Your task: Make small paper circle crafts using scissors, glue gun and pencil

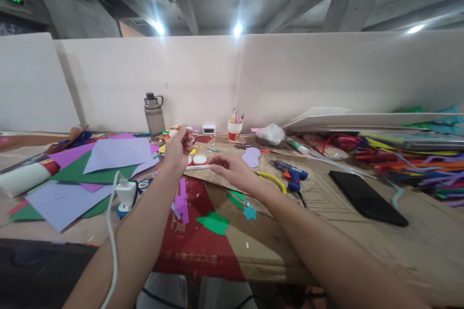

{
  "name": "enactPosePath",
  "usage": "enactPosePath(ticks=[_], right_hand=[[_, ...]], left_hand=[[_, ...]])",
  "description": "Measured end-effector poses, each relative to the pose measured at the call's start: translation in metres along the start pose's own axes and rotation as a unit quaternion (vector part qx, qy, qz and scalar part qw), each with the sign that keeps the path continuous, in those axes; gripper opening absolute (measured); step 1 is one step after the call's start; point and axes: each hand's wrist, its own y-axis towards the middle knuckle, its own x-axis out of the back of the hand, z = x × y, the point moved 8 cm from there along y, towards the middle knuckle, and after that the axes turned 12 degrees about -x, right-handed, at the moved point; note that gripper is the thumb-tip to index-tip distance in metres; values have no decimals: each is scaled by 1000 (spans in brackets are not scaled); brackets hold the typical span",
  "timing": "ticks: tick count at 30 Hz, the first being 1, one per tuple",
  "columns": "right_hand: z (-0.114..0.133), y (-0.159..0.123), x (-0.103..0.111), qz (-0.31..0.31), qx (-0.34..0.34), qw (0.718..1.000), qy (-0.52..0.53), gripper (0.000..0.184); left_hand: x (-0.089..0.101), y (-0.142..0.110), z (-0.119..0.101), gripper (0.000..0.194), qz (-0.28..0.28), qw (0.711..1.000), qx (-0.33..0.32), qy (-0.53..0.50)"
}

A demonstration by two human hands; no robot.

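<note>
My left hand [178,147] is raised above the cardboard, its fingers curled into a pinch. What lies between those fingertips, if anything, is too small to make out. Just beneath it sit round red-and-white pieces [199,159] that look like cup bottoms or lids. My right hand [232,166] reaches in from the right, thumb and fingers closing at the end of a thin white strip [197,167] in front of these pieces. A light purple paper cutout [251,157] lies beside the right hand. Green paper scraps [213,222] and a blue paper flower [250,212] are nearer to me.
A blue glue gun [295,178], a yellow-handled tool [273,181] and a black phone [366,198] lie on the right. Coloured paper [116,157] and a white plug [126,193] are left. A bottle [154,116] and a pen cup [235,131] stand at the back.
</note>
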Motion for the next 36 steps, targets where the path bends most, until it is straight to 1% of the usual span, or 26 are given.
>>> enactPosePath(ticks=[2,4,7,9,11,12,14,15,16,17,19,21,23,25,28,30,32,34,35,36], right_hand=[[4,-3,-9,12,29,998,-52,14],[5,-4,-9,1,42,997,-67,12],[-2,-1,0,-38,11,998,-40,14],[-9,1,10,-76,-22,997,-10,18],[-14,2,19,-111,-41,993,19,28],[-14,2,22,-119,-40,992,31,33],[-12,2,22,-118,-22,992,41,40],[-10,1,22,-119,-12,992,39,40],[-8,1,21,-123,-4,992,34,38],[-7,1,21,-131,-2,991,32,34],[-10,1,22,-146,-16,988,54,22],[-15,2,23,-157,-40,981,108,16],[-22,2,26,-168,-58,970,168,18],[-27,2,30,-182,-70,959,203,21],[-29,2,32,-187,-81,957,204,22],[-25,1,31,-182,-72,963,183,23],[-21,-1,31,-179,-58,969,162,24],[-19,-2,31,-182,-58,971,146,23],[-20,-2,32,-188,-64,970,139,21],[-21,-2,33,-195,-72,970,130,20]], left_hand=[[2,0,0,18,-12,1000,-5,8],[0,-3,4,19,-13,1000,-2,25],[-6,-12,17,25,7,997,7,73],[-10,-20,27,32,35,990,2,139],[-20,-31,35,34,98,969,-16,225],[-26,-36,38,34,133,957,-30,255],[-40,-48,43,30,220,922,-57,314],[-45,-53,42,27,244,906,-79,336],[-47,-56,40,25,246,898,-100,350],[-47,-57,38,21,240,897,-105,357],[-46,-58,41,14,225,906,-77,349],[-45,-59,47,9,218,921,-35,321],[-47,-60,50,12,219,931,-12,292],[-50,-63,51,15,227,933,-12,279],[-53,-65,47,12,244,920,-31,306],[-49,-63,44,9,235,910,-42,338],[-41,-55,40,10,215,905,-50,364],[-30,-41,36,14,199,895,-64,393],[-23,-33,33,16,191,882,-79,423],[-15,-24,30,18,183,863,-94,461]])
